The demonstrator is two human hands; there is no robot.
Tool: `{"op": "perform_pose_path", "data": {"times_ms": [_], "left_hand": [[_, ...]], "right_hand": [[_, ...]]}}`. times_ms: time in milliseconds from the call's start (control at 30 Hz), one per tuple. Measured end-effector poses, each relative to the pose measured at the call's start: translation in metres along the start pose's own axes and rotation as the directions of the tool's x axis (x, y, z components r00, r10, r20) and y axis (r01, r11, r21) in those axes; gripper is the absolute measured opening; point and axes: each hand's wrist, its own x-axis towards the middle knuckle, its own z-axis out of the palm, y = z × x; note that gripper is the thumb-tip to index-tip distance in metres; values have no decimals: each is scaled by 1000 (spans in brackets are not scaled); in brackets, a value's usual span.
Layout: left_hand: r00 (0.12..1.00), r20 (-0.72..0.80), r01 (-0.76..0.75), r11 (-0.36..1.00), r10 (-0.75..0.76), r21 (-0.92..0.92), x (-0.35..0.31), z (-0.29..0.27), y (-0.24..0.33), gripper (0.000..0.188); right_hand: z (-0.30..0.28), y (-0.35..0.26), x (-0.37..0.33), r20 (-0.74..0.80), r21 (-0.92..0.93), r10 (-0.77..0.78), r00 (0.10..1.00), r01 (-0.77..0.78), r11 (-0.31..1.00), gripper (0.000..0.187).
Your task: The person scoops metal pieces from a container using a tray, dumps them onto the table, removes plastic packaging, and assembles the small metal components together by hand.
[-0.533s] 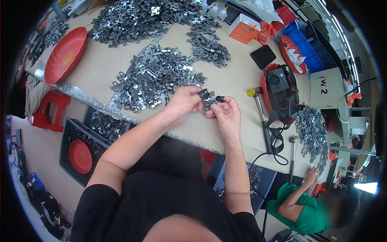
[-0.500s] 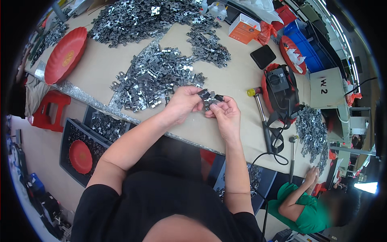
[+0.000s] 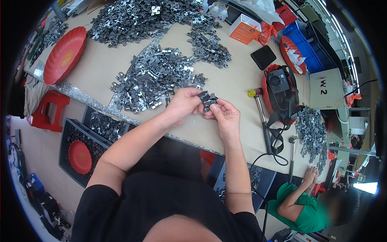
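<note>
Between my two hands, above the near edge of the table, are small dark metal pieces [image 3: 209, 101], bent and notched like clips. My left hand [image 3: 186, 103] pinches them from the left with thumb and fingers together. From the right, my right hand [image 3: 224, 114] grips them, its thumb laid over the front. How many pieces are held, and whether they are joined, I cannot make out. Just beyond my left hand lies a heap of similar shiny metal pieces [image 3: 155, 78].
A larger metal-piece heap [image 3: 133, 22] fills the far side. A hammer [image 3: 262, 117] lies right of my hands, near a black device [image 3: 278, 86] in a red basin. A red dish [image 3: 65, 56] stands far left. At lower right, a co-worker in green [image 3: 300, 207] handles another heap [image 3: 312, 133].
My fingers have shifted slightly around the metal pieces; the right fingertips have drawn lower and the pieces are turned a little. Both forearms stay nearly in place.
</note>
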Motion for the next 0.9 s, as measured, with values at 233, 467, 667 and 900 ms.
{"op": "perform_pose_path", "data": {"times_ms": [233,467,667,900], "left_hand": [[999,10,-32,996,32,79,2,0,-3,14],[986,129,-111,992,101,66,-2,-1,-6,9],[970,136,-215,971,200,106,-4,1,-10,22],[993,74,-120,871,96,477,-3,2,-11,22]], "right_hand": [[-1,-4,1,0,17,35,999,-35,999,18],[0,-12,4,-6,81,107,994,-107,991,11],[1,-14,3,25,20,128,992,-128,992,8],[-7,-10,-2,3,-88,10,1000,-9,996,8]]}}
